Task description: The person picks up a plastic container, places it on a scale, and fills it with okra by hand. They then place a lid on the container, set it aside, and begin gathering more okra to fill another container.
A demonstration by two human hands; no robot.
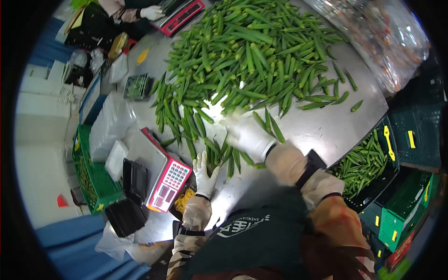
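Observation:
A large heap of green okra [252, 51] covers the upper middle of the metal table [326, 128]. My left hand [204, 176], in a white glove, lies with its fingers spread beside loose okra at the near edge of the pile, just right of a red and white scale [169, 184]. Over the near side of the heap is my right hand [245, 135], also gloved in white. Motion smears its fingers, so whether it holds any okra cannot be made out.
Yellow rubber bands [184, 200] lie beside the scale. Black trays [134, 181] and a green crate [95, 186] stand left. A crate of okra [364, 163] is at right, below plastic bags [380, 42]. A co-worker's gloved hand [152, 12] rests near another scale [183, 16].

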